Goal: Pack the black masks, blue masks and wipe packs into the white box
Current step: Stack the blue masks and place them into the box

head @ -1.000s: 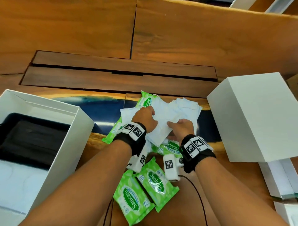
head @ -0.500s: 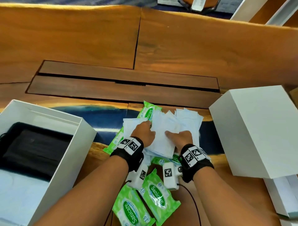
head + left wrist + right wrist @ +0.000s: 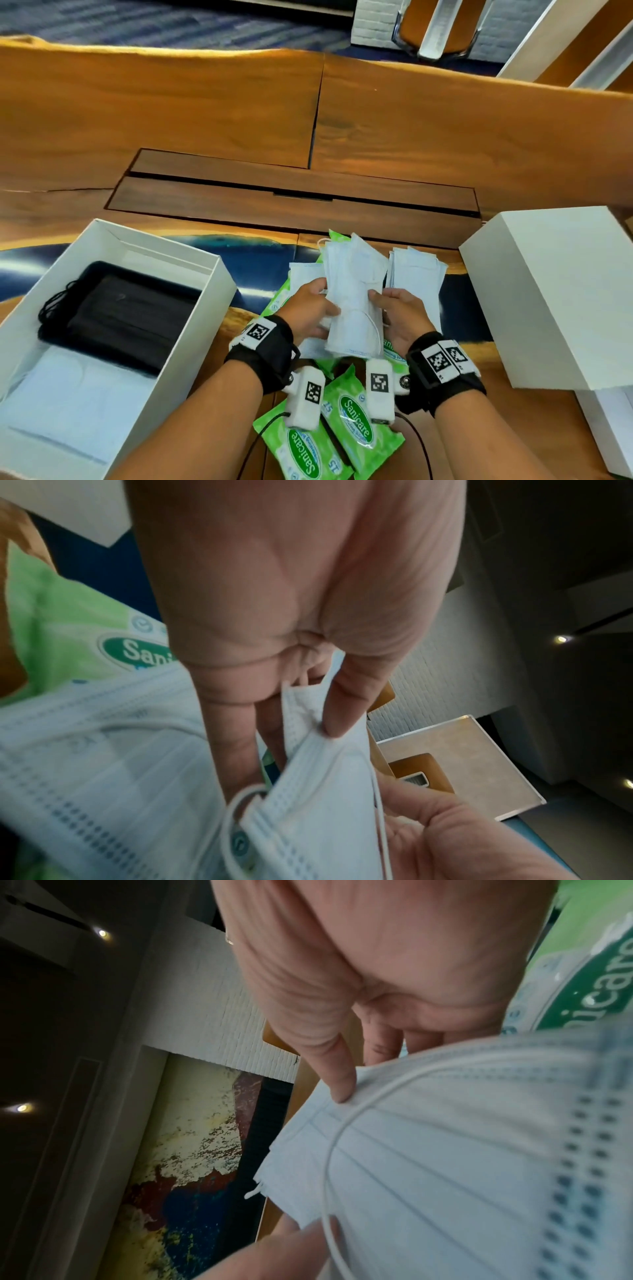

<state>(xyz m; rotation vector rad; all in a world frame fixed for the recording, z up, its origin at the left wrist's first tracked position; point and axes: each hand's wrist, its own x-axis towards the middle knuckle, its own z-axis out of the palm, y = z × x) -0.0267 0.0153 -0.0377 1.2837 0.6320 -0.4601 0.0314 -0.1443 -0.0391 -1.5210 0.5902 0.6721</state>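
Note:
Both hands hold one stack of pale blue masks (image 3: 354,301) lifted off the table, upright between them. My left hand (image 3: 310,313) grips its left edge, thumb on top in the left wrist view (image 3: 342,702). My right hand (image 3: 399,313) grips the right edge, thumb pressing the stack of blue masks (image 3: 462,1150). More blue masks (image 3: 416,277) lie on the table behind. Green wipe packs (image 3: 356,425) lie under my wrists. The open white box (image 3: 191,325) at left holds black masks (image 3: 123,315) and blue masks (image 3: 68,404).
A closed white box (image 3: 561,294) stands at the right, with another white box (image 3: 609,425) in front of it. The wooden table (image 3: 205,113) has a dark recessed panel (image 3: 294,202) behind the masks. Chair legs show beyond the far edge.
Both hands have gathered part of the blue masks into one stack and lifted it off the pile. The head view has tilted up, showing more of the table's far side.

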